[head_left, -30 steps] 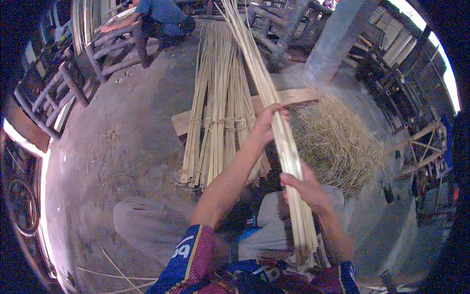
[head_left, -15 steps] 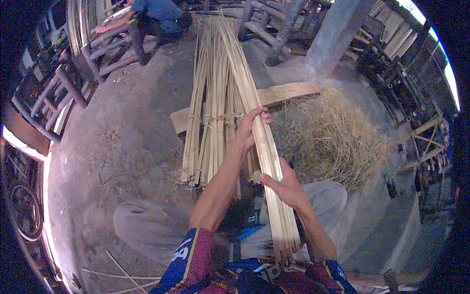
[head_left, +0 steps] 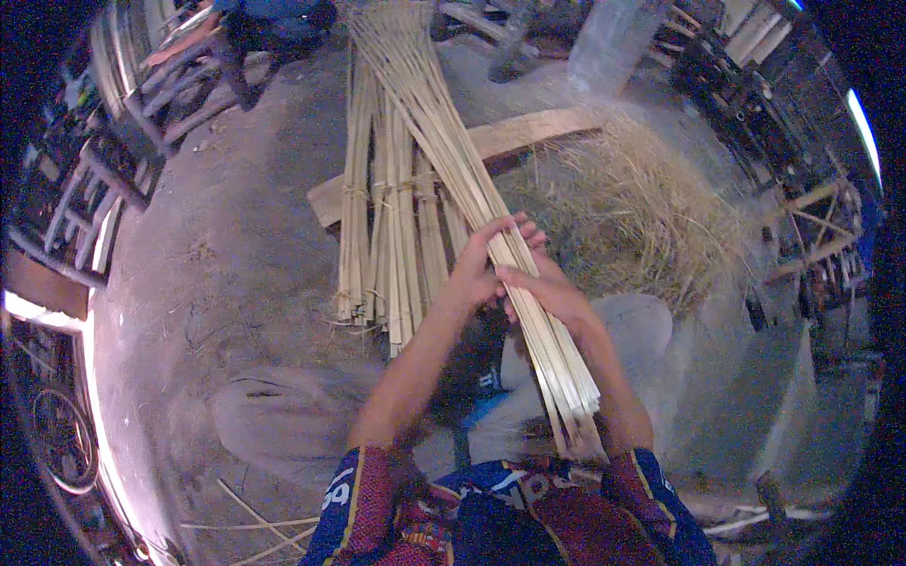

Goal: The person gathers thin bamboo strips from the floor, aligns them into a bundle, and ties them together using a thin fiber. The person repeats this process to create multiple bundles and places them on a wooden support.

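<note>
A long bundle of thin pale bamboo strips [head_left: 444, 141] runs from the top of the view down across my lap, its cut ends near my right elbow. My left hand [head_left: 481, 259] wraps around the strips from the left. My right hand [head_left: 547, 288] grips the same bundle just below it, and the two hands touch. Under the held strips, tied bundles of bamboo slats [head_left: 382, 236] lie flat on the floor across a wooden plank [head_left: 538, 132].
A heap of dry straw-like shavings [head_left: 642, 208] lies to the right. Wooden chair frames [head_left: 142, 123] stand at the left, and a person in blue [head_left: 274, 19] crouches at the top left. Loose strips [head_left: 255, 519] lie on the concrete floor at the lower left.
My hands have come together on the bundle; earlier the left was higher up the strips. The strips have slid further toward me and swung left in the view.
</note>
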{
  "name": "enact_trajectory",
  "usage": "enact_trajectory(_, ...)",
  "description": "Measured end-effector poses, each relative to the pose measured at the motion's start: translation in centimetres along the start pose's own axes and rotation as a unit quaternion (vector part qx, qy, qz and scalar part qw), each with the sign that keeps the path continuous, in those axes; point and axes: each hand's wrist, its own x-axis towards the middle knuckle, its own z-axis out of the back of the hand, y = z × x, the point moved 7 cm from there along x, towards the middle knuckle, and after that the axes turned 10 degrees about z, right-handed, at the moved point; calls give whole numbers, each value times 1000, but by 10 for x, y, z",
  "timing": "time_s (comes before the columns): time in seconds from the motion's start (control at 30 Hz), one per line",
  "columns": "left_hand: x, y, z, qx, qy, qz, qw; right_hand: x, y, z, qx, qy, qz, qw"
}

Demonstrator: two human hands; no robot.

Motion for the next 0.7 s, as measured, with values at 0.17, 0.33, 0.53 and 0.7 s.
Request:
enact_trajectory(0.17,-14,-18,-5,4,44,-17,999,-45,30,14,31,-64,-41,997)
enact_trajectory(0.33,16,-3,-10,-93,57,8,994,-145,68,66,20,-276,183,943)
enact_trajectory(0.53,45,4,-33,-123,36,3,992,-253,89,64,-47,-447,409,794)
enact_trajectory(0.7,56,5,-32,-116,10,-17,993,-265,94,34,-237,-460,526,674)
